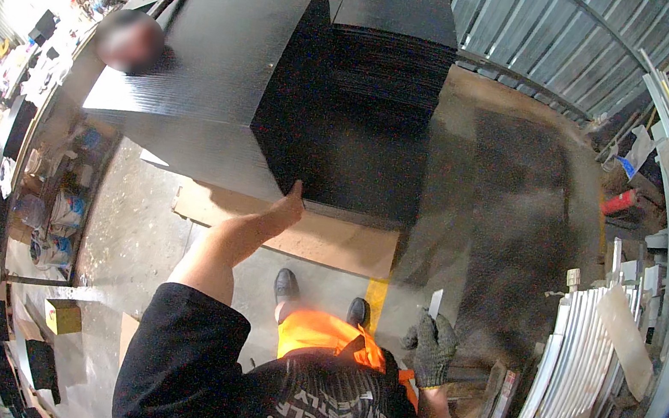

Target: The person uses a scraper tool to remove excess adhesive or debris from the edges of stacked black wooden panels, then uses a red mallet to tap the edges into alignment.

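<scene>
Touching black sheet stack (370, 85) edge, bare left hand (287, 206) fingers hidden, grip unclear, gloved right hand (433, 345) gripping pale strip (435, 302)

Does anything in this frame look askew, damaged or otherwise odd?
One thing: only the right hand wears a glove, gripping a thin flat strip, while the bare left hand touches the lower edge of the black panel stack. Nothing looks spilled or damaged.

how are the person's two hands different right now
The left hand is bare; the right hand wears a dark knit glove. The left hand reaches forward and touches the corner of the black panel stack; the right hand stays low by the hip, gripping a thin pale strip. Both are the same person's.
</scene>
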`<state>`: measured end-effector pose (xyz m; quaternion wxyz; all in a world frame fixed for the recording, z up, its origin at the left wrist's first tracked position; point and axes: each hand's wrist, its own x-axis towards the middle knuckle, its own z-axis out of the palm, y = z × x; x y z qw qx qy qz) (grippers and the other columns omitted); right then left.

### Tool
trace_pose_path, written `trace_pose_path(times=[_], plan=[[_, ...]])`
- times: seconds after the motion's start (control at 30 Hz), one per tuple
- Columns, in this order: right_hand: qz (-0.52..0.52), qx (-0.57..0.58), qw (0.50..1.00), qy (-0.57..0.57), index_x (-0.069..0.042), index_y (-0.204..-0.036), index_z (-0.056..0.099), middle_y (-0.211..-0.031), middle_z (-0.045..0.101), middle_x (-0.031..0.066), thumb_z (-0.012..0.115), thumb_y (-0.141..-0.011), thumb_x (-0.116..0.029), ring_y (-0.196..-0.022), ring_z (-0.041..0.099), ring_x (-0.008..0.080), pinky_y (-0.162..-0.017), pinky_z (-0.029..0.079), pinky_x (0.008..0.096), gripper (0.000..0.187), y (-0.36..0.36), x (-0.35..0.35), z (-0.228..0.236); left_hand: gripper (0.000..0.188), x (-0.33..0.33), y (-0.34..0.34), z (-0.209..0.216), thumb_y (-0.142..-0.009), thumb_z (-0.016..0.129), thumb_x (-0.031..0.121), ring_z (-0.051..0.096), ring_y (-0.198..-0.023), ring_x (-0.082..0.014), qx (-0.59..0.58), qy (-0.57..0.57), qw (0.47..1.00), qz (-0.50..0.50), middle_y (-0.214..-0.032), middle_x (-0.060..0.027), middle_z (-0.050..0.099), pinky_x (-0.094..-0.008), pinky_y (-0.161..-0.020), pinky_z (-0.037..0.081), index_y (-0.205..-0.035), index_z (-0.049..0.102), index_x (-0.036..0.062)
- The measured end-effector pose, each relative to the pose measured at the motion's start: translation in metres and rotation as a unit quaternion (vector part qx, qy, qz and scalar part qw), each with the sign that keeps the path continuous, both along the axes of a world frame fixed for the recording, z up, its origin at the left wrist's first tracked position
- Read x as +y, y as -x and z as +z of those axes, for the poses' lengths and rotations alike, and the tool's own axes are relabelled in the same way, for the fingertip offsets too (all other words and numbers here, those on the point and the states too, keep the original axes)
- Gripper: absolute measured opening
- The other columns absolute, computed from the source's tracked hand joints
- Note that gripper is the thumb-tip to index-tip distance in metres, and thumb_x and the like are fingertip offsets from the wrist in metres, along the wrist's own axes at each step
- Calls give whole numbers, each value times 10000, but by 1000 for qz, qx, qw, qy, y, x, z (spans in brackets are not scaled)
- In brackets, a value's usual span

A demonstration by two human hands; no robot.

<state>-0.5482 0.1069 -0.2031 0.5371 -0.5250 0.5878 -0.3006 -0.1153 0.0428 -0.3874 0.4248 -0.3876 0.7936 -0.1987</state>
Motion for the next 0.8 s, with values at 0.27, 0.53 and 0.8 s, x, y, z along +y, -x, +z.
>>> trace_pose_path(times=[0.27, 0.53, 0.8], plan=[[-11, 8, 1000, -7, 9, -923, 595, -629, 569, 36, 552, -963, -159, -498, 531, 112, -467, 442, 288, 178, 11, 3, -21, 281, -4, 5, -5, -844, 592, 245, 588, -1046, -389, 8, -47, 999, 16, -1058, -159, 674, -677, -1059, 265, -977, 723, 35], [92, -24, 994, 47, -5, -837, 581, -605, 580, 41, 573, -957, -188, -497, 542, 111, -477, 453, 281, 219, -31, -24, -27, 385, 10, 32, 292, -889, 531, 323, 418, -1319, -369, -87, 42, 994, 58, -1353, -111, 550, -583, -1162, 128, -1144, 685, 80], [131, -161, 978, -28, -16, -833, 549, -602, 519, 16, 543, -960, -136, -490, 475, 94, -451, 406, 275, 175, -62, -16, 14, 278, 4, 11, 399, -815, 586, 215, 502, -1259, -260, 61, 93, 994, 20, -1226, -60, 618, -349, -1112, 360, -1039, 684, 81]])
